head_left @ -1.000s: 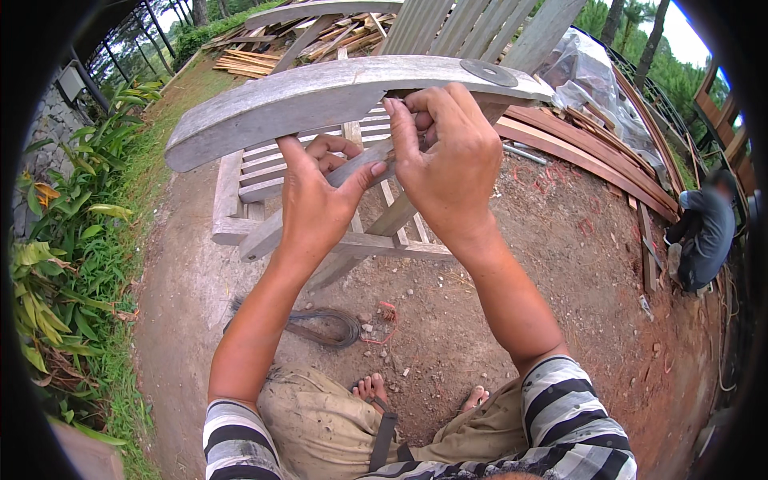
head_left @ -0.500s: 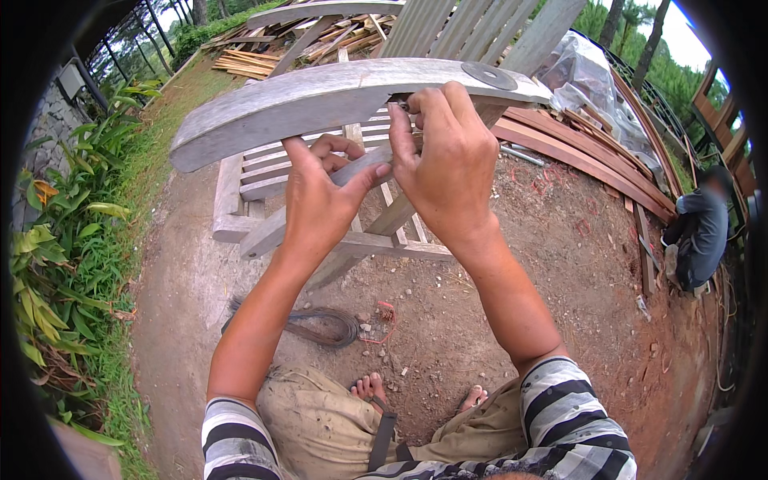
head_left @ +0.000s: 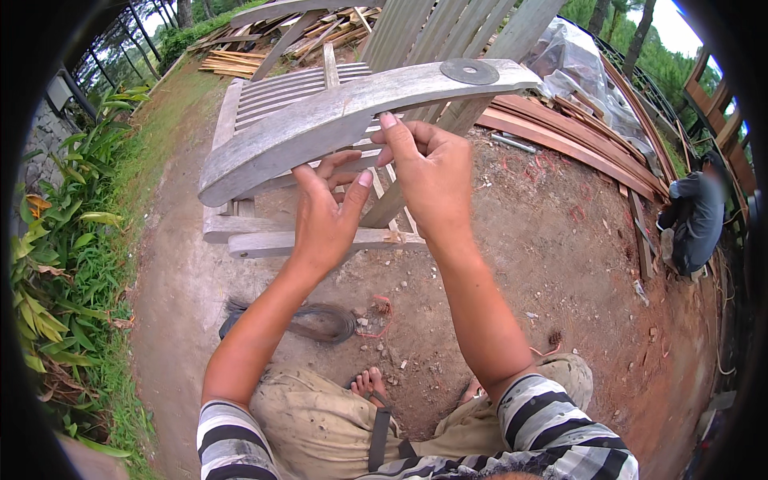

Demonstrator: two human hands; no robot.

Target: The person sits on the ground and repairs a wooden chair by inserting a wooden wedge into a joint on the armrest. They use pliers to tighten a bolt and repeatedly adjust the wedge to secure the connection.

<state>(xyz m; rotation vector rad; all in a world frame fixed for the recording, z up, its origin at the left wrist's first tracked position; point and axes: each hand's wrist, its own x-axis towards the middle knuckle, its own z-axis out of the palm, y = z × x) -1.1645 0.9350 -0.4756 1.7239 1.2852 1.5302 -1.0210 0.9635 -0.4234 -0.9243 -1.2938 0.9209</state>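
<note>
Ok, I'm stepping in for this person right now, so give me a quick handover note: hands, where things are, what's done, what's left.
Left hand: raised under the grey wooden armrest, fingers open, touching its underside.
Right hand: fingers curled at the armrest's lower edge; whether it pinches anything is hidden.
The armrest belongs to a weathered slatted chair on bare dirt; a dark disc sits at its far end.
Done and left: cannot be judged from this view.

black-and-white striped short sleeves (head_left: 560,424), dusty khaki trousers (head_left: 320,424), bare forearms, a dark-strapped sandal (head_left: 376,436) beside the trousers.

Outdoor woodworking yard, stacked planks (head_left: 576,136), dirt ground (head_left: 544,264)
</note>
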